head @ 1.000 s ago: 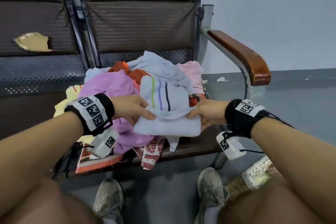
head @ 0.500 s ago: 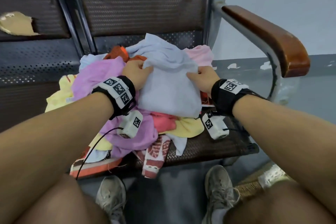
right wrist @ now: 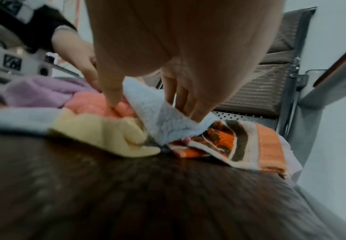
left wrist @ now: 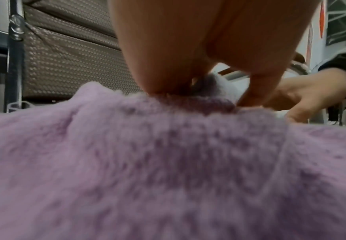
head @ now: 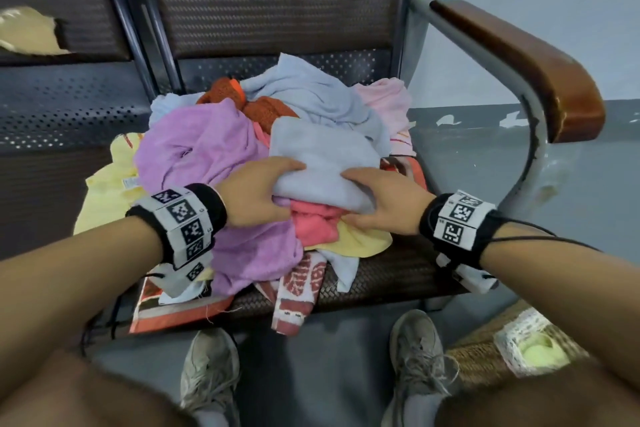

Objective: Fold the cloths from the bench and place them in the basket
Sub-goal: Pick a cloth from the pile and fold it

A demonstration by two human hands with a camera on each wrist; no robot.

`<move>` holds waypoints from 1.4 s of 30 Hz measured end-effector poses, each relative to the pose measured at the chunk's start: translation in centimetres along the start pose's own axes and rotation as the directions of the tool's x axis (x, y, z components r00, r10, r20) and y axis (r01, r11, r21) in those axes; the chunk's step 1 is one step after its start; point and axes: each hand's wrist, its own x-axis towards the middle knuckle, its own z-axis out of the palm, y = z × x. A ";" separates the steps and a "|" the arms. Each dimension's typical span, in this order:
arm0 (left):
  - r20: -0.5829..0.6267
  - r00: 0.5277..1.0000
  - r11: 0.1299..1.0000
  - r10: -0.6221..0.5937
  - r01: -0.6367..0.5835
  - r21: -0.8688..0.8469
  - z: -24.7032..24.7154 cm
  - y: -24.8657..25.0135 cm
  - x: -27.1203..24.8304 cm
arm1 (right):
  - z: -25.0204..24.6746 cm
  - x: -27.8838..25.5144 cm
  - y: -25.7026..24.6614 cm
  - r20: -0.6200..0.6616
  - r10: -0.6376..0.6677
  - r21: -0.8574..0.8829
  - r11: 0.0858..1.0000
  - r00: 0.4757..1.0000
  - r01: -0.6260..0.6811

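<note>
A person sits facing a brown woven-mesh bench seat [head: 381, 274] heaped with towels. On top of the heap lies a folded pale blue terry cloth [head: 322, 156], and both hands are on its near edge. The left hand [head: 256, 189] grips the left corner, thumb laid over the top and fingers curled underneath. The right hand [head: 384, 201] holds the right corner, with the thumb tucked below against a coral-pink cloth [head: 313, 222] and the fingers pressed on the upper side, as the right wrist view shows plainly.

Under the left wrist spreads a fluffy lilac towel [head: 194, 149] (it fills most of the left wrist view). A pale yellow cloth [head: 356, 241] pokes out beneath the pink one, and an orange, brown and white patterned towel [right wrist: 235, 142] lies just right of the blue cloth on the seat. A second, crumpled pale blue towel [head: 311, 94] sits behind, beside a rust-orange knitted cloth [head: 256, 107].

Down on the floor at the person's right stands a woven straw basket with a lace-trimmed rim [head: 485, 357], well apart from the hands; something yellow-green lies inside.
</note>
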 end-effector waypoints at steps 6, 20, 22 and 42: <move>-0.236 0.970 0.993 -0.065 0.038 -0.116 0.1 0.5 -0.6 | 0.8 0.0 -1.1 -0.119 0.002 -0.024 1.000 0.993 -0.005; -0.430 0.827 0.910 -0.362 0.212 -0.357 -0.8 1.0 0.2 | -2.5 -0.3 -1.4 -0.074 0.376 0.674 0.701 0.924 -0.231; -0.436 0.788 0.892 -0.435 0.312 -0.327 -0.8 0.7 0.8 | -1.7 0.5 -1.4 -0.044 0.408 0.656 0.700 0.912 -0.282; -0.248 0.933 0.783 -0.261 0.054 -0.620 -2.3 6.3 0.7 | -3.8 -0.5 -2.2 -0.036 0.274 0.349 0.904 0.961 -0.245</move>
